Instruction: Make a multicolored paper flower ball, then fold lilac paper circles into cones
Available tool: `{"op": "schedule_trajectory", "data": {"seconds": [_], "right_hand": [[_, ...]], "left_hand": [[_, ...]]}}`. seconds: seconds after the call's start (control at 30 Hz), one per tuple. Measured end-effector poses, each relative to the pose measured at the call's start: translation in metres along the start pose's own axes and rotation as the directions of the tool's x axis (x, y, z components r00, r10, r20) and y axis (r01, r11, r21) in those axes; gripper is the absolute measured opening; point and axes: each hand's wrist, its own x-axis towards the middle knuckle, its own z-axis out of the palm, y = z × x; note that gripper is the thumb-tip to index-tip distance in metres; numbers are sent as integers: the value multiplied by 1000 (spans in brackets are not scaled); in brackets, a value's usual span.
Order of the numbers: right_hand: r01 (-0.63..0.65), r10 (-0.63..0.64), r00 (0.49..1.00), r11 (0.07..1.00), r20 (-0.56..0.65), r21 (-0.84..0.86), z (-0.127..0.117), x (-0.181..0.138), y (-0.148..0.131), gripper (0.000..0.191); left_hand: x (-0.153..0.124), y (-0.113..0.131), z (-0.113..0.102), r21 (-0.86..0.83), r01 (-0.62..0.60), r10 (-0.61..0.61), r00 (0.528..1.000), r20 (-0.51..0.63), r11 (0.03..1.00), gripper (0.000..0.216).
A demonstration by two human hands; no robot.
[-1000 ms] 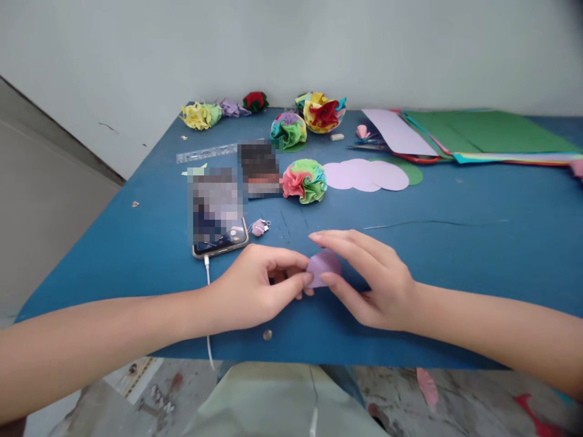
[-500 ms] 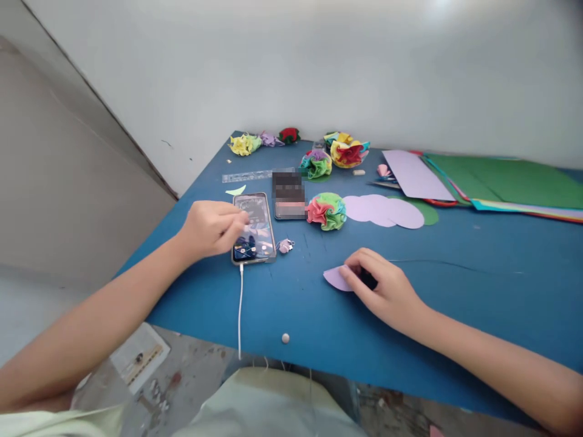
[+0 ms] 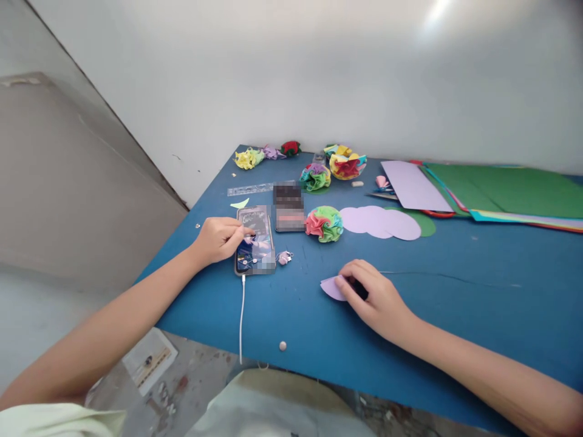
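My left hand (image 3: 221,238) rests on a phone (image 3: 255,240) lying on the blue table (image 3: 455,267), fingers curled and a fingertip touching the lit screen. A white cable (image 3: 241,315) runs from the phone over the table's front edge. My right hand (image 3: 373,294) is closed on a folded lilac paper piece (image 3: 331,287), pressing it against the tabletop; part of the piece is hidden under the fingers.
A second phone (image 3: 288,207) and a multicoloured paper flower (image 3: 325,223) lie beyond. Lilac paper circles (image 3: 380,221), a green circle (image 3: 426,223), coloured sheets (image 3: 501,191), a ruler (image 3: 249,189) and several more paper flowers (image 3: 346,162) sit toward the wall.
My left hand left the lilac paper and moved left to the phone, where its finger now touches the screen. My right hand stays on the paper. The view shifted.
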Motion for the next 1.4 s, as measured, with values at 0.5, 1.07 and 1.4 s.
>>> {"op": "schedule_trajectory", "data": {"seconds": [0.5, 1.07, 1.4], "right_hand": [[-5, 5, 1000, 1000, 6, -22, 0, 2, -2, 10], [-53, 53, 997, 998, 52, 14, 0, 2, 0, 9], [-64, 63, 996, 998, 59, 14, 1, 0, 0, 9]], "left_hand": [[55, 12, 12, 94, -79, 58, 977, 206, 992, 42], [57, 11, 13, 61, -37, 18, 957, 290, 997, 45], [55, 6, 19, 77, -54, 31, 961, 273, 996, 45]]}}
